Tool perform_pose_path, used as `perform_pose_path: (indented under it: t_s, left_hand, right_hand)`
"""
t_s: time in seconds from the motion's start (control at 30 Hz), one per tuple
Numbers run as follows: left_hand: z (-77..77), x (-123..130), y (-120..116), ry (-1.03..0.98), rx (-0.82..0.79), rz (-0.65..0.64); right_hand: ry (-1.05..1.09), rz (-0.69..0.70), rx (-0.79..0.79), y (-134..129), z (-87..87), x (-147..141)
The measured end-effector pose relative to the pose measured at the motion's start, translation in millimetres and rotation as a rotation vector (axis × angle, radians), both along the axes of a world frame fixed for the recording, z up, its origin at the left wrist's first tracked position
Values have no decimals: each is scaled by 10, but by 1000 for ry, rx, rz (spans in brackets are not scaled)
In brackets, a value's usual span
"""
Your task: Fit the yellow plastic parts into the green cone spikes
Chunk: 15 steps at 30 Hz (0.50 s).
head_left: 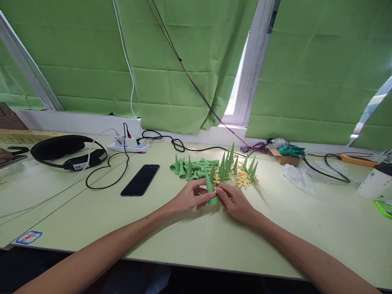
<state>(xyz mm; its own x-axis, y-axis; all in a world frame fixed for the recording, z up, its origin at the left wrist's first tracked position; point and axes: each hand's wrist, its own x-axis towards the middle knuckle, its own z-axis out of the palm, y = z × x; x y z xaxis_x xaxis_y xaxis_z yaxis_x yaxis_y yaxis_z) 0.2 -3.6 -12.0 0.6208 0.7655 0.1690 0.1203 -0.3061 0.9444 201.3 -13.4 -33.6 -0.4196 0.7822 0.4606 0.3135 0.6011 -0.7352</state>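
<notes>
My left hand [196, 194] is closed round a green plastic cone-shaped spike [210, 188], its point upward and its wide end down over the table. The fingers of my right hand [232, 199] are pinched together against the side of this spike; whatever they hold is too small and covered to make out. Just beyond both hands lies a heap of green spikes [189, 168], some standing on their wide ends and others lying flat. At the heap's right side are many small yellow plastic pieces [243, 179], with several green spikes standing among them.
On the left are a black phone [140, 180], a black headset [69, 152] and a white power strip [128, 143] with cables. To the right are a small cardboard box [284, 156], clear plastic wrap [298, 179] and a white container [376, 181]. Another person's hand [5, 156] shows at far left.
</notes>
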Motion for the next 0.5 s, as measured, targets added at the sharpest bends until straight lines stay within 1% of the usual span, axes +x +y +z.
perform_pose_path:
  t_s: [0.17, 0.3, 0.5]
  left_hand:
    - [13, 11, -31, 36, 57, 36]
    - [14, 25, -45, 70, 220, 92]
    - [-9, 29, -53, 157, 400, 106]
  right_hand:
    - [-23, -9, 1, 3, -2, -2]
    - [-54, -5, 3, 13, -4, -3]
    - [-73, 5, 25, 24, -14, 6]
